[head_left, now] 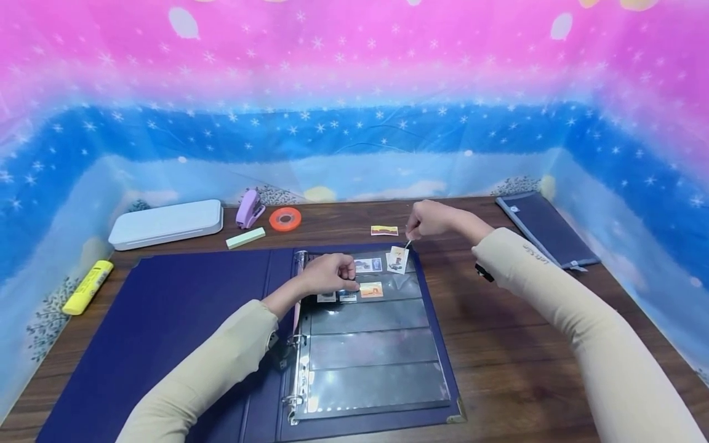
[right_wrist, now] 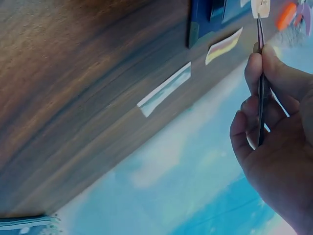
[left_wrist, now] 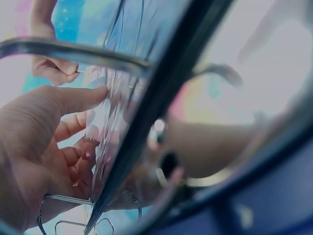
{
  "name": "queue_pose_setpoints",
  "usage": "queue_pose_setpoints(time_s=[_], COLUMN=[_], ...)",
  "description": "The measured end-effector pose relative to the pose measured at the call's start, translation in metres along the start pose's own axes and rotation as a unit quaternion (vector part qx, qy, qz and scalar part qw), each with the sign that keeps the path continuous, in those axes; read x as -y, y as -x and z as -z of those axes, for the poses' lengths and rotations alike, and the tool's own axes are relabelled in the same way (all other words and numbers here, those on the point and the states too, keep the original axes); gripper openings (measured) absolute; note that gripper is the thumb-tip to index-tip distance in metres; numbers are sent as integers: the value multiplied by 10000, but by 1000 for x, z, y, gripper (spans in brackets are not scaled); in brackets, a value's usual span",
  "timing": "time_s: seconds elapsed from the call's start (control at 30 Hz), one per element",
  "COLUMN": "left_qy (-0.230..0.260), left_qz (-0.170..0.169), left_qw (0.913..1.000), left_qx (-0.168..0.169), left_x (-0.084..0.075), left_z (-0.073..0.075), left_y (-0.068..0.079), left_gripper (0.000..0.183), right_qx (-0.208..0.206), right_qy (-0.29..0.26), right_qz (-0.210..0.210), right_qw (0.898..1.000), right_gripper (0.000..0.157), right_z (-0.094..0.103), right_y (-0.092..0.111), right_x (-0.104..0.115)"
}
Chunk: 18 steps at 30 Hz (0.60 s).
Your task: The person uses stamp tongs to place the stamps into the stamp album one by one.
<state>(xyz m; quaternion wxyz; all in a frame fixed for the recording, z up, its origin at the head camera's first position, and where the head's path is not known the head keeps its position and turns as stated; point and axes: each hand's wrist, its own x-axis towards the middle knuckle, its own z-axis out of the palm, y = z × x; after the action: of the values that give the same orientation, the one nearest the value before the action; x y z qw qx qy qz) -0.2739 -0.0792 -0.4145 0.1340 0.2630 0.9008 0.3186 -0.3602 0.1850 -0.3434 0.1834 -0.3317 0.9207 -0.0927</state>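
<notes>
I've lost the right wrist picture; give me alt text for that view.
The right hand pinches dark, slim tweezers, their tips at a small pale stamp at the top edge. Two more stamps lie on the brown wooden table, near the corner of a blue binder. A pale-blue cloth fills the lower part.

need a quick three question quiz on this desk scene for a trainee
1. Which hand holds the slim dark metal tweezers?
2. True or false: in the head view, the white oblong case lies left of the lilac plastic stapler.
3. The tweezers' tips touch: a) round orange tape roll; b) small pale paper stamp; c) pale green block.

Key: 1. The right hand. 2. True. 3. b.
</notes>
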Motion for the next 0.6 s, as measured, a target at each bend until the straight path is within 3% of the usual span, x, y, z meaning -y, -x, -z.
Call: queue_pose_setpoints(time_s=[0.1,0.33,0.6], left_qy=[-3,55,125], left_qz=[28,186,260], left_qw=[10000,9998,9996], left_qx=[-20,-42,-32], left_x=[0,0,-2], left_z=[-1,-1,-1], left_y=[0,0,0], left_gripper=[21,21,19], right_qx=[104,363,455], right_qy=[238,530,594], right_qz=[171,138,350], right_qw=[9995,9978,9966], right_gripper=[15,12,12], right_z=[-2,-6,-10], right_y=[-4,-7,-7], right_x=[6,21,22])
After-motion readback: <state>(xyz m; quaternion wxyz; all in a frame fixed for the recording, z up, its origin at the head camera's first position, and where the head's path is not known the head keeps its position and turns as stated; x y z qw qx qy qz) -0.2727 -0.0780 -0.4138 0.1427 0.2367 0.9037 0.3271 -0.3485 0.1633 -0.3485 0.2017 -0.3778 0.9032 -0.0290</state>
